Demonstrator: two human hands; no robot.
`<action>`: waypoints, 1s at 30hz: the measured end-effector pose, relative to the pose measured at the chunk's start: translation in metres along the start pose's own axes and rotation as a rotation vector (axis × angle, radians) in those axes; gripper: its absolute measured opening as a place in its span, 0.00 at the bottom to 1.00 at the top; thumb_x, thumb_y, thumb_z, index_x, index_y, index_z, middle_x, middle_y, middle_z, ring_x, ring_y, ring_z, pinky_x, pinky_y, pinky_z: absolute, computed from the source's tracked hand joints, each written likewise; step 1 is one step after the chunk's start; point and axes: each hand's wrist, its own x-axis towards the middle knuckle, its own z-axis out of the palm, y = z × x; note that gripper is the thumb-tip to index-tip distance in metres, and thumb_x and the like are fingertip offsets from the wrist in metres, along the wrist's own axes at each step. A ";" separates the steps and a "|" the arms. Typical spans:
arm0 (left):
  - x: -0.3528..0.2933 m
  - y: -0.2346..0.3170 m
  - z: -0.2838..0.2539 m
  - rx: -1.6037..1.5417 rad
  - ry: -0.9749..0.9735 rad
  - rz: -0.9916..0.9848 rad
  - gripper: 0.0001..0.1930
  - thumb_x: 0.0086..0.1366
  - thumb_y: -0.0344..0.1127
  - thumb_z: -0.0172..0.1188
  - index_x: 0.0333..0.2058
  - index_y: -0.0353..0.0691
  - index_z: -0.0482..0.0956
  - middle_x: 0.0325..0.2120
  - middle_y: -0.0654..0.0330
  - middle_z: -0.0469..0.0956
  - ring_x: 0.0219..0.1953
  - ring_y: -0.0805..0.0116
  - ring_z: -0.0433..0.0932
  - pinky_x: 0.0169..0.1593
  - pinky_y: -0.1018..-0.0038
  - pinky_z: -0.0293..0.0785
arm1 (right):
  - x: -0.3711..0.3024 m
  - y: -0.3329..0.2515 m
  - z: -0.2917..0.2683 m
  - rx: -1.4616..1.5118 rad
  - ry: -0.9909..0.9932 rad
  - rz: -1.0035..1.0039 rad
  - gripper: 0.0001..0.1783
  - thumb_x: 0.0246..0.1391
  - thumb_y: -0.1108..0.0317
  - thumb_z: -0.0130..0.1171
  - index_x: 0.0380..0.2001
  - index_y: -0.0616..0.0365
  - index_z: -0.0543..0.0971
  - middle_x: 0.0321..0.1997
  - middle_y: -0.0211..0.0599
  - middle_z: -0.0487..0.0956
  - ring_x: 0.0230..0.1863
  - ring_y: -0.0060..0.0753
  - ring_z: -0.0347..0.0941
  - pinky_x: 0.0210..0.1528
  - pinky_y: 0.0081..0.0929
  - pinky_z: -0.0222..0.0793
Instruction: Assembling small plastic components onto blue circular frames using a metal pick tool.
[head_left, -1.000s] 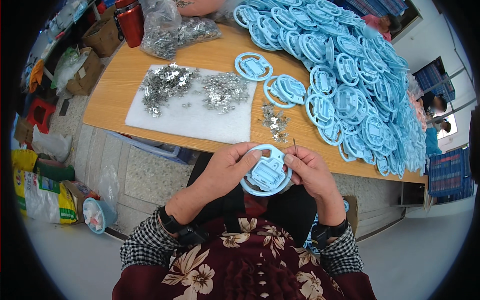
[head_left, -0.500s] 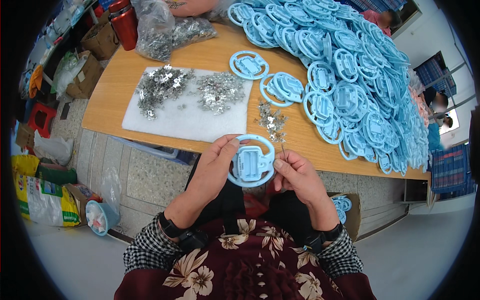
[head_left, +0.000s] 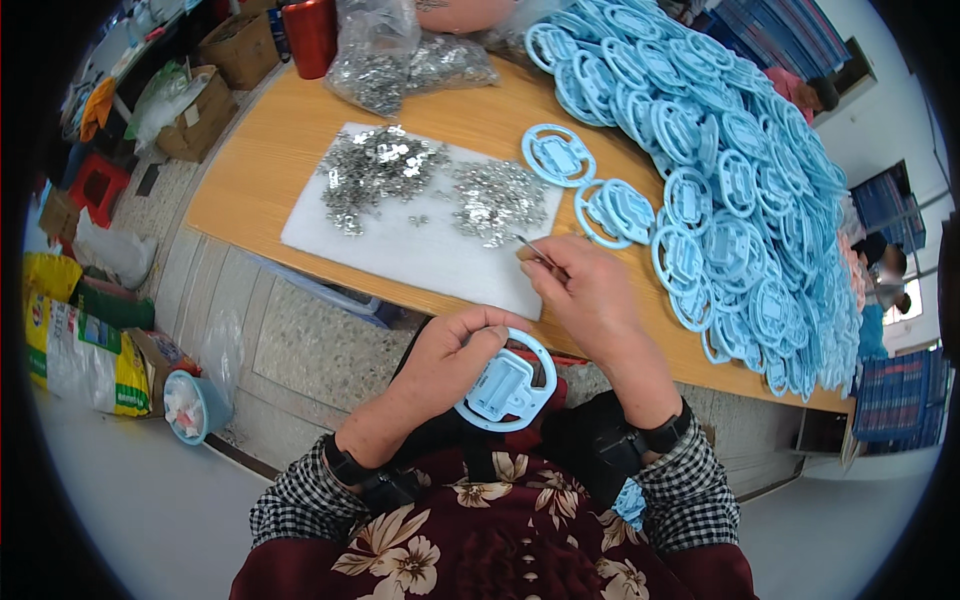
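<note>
My left hand (head_left: 447,360) grips a light blue round plastic part (head_left: 507,385) with a square centre, held above my lap near the table's front edge. My right hand (head_left: 590,295) reaches over the table edge and pinches a thin metal tool (head_left: 538,252) at the right corner of the white foam mat (head_left: 420,245). Two heaps of small silver metal pieces (head_left: 378,172) lie on that mat. A large pile of the same blue round parts (head_left: 740,190) covers the right side of the wooden table (head_left: 270,150).
Clear bags of silver pieces (head_left: 385,60) and a red cylinder (head_left: 312,35) stand at the table's far edge. Cardboard boxes (head_left: 200,100), a yellow sack (head_left: 70,340) and a small blue bucket (head_left: 195,405) sit on the floor to the left. Another person (head_left: 880,265) is at the far right.
My right hand let go of the blue part and moved forward to the mat with the thin tool. My left hand lowered the part toward my lap.
</note>
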 end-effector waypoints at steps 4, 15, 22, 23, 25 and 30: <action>0.000 -0.002 -0.016 0.016 0.045 0.017 0.14 0.72 0.32 0.50 0.46 0.31 0.81 0.34 0.63 0.83 0.34 0.81 0.79 0.41 0.80 0.76 | 0.039 -0.008 0.031 -0.046 -0.040 -0.167 0.10 0.56 0.67 0.63 0.40 0.58 0.82 0.35 0.43 0.80 0.35 0.48 0.77 0.37 0.38 0.72; -0.012 0.000 -0.032 0.054 0.167 0.059 0.14 0.69 0.29 0.50 0.45 0.29 0.82 0.34 0.62 0.83 0.36 0.78 0.78 0.42 0.79 0.75 | 0.087 -0.022 0.079 -0.304 -0.154 -0.212 0.07 0.56 0.64 0.57 0.33 0.54 0.79 0.36 0.44 0.80 0.36 0.53 0.79 0.38 0.48 0.77; 0.007 0.018 -0.027 -0.064 0.164 0.052 0.12 0.75 0.33 0.49 0.45 0.32 0.79 0.33 0.65 0.80 0.33 0.83 0.75 0.39 0.83 0.71 | 0.041 -0.026 0.001 -0.130 -0.072 -0.174 0.11 0.58 0.60 0.58 0.33 0.57 0.79 0.32 0.43 0.80 0.36 0.52 0.78 0.37 0.45 0.73; 0.014 0.017 -0.025 0.036 0.185 0.136 0.12 0.74 0.34 0.51 0.45 0.33 0.79 0.32 0.66 0.80 0.33 0.82 0.75 0.38 0.82 0.72 | 0.030 -0.022 -0.009 -0.052 -0.065 -0.164 0.11 0.58 0.60 0.60 0.33 0.57 0.80 0.31 0.43 0.80 0.35 0.51 0.78 0.35 0.43 0.73; 0.023 0.018 -0.017 0.146 0.196 0.225 0.11 0.73 0.35 0.54 0.44 0.33 0.80 0.32 0.66 0.80 0.33 0.82 0.75 0.37 0.82 0.72 | 0.008 -0.012 -0.026 0.028 -0.043 -0.154 0.11 0.57 0.60 0.61 0.34 0.57 0.80 0.30 0.42 0.80 0.34 0.50 0.78 0.34 0.41 0.72; 0.032 0.032 0.030 0.475 0.032 0.209 0.08 0.69 0.33 0.61 0.41 0.33 0.80 0.30 0.64 0.82 0.34 0.82 0.75 0.40 0.79 0.73 | -0.047 0.007 -0.059 0.143 -0.047 0.005 0.11 0.56 0.61 0.64 0.32 0.58 0.79 0.27 0.41 0.79 0.30 0.49 0.77 0.31 0.39 0.71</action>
